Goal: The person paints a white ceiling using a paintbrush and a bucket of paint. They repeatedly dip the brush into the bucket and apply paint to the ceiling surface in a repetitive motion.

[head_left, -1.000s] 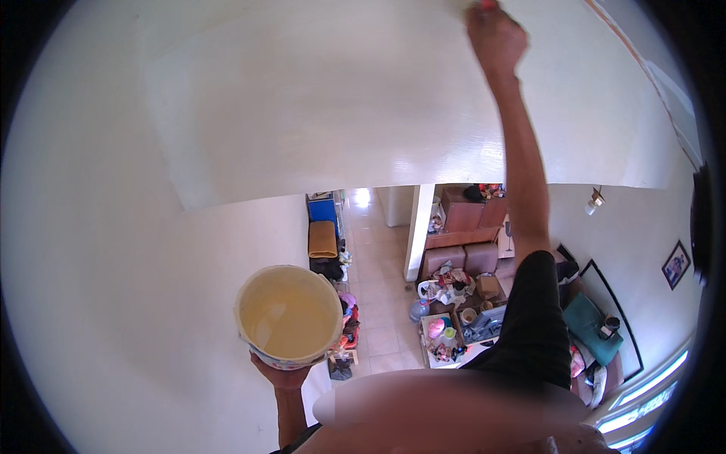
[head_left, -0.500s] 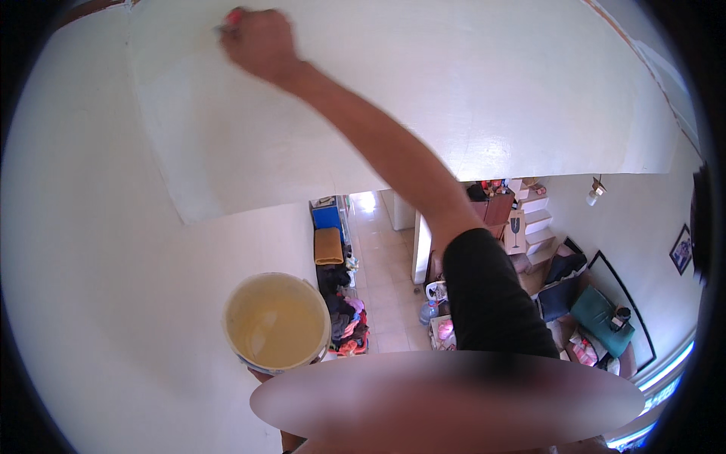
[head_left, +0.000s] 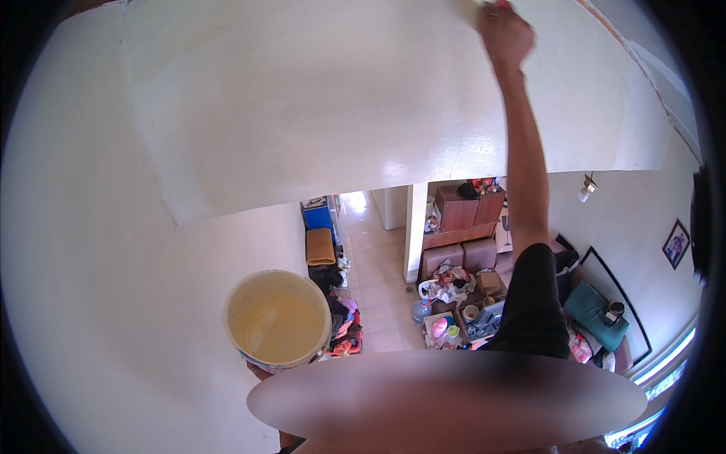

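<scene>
A pale round bucket with yellowish paint in it is held up at the lower left, beside the wall. My left hand supports it from below; most of its fingers are hidden behind the bucket and a blurred patch. High at the upper right, my right hand is closed in a fist against the cream wall. A bit of a red-handled paintbrush shows above the fist, and the picture's top edge cuts it off. The right arm, in a dark sleeve, stretches almost straight up.
Far below lies a tiled floor. Clothes and a folded brown cloth line the left side. A wooden cabinet, a cluttered table and a green cushion stand right. A bulb hangs near the wall's lower edge.
My right hand has swept with the paintbrush from the upper left of the wall across to the upper right. The bucket and my left hand have stayed nearly in place.
</scene>
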`<state>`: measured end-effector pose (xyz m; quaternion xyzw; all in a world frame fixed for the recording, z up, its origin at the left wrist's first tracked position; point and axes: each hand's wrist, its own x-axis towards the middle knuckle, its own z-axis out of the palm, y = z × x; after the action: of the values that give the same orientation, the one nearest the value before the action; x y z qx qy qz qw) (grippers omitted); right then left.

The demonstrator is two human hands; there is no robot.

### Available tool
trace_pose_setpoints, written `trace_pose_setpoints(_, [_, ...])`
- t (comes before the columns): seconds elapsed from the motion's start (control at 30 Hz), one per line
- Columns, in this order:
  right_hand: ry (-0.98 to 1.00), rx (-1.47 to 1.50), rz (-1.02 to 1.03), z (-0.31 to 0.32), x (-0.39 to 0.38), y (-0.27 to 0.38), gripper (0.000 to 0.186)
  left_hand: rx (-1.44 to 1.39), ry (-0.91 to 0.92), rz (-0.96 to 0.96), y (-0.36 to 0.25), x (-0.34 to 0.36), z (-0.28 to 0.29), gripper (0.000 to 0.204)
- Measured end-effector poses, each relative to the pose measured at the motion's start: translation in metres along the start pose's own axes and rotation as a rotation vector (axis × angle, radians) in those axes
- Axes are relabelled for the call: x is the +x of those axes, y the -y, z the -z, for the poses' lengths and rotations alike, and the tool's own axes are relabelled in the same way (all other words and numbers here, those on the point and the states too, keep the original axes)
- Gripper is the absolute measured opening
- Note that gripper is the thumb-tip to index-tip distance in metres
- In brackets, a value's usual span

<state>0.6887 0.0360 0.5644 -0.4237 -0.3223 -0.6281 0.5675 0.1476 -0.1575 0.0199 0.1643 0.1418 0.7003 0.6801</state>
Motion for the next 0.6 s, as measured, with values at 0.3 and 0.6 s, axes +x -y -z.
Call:
trace_pose_setpoints(0.3, [0.270, 0.954, 0.122, 0.048, -0.025, 0.385, 0.017, -0.002, -0.034, -0.028, 0.001, -0.009, 0.001, 0.074])
trace_pose_setpoints(0.6, [0.278, 0.895, -0.062, -0.042, -0.009, 0.295, 0.022, 0.002, -0.037, -0.028, 0.002, -0.007, -0.007, 0.072])
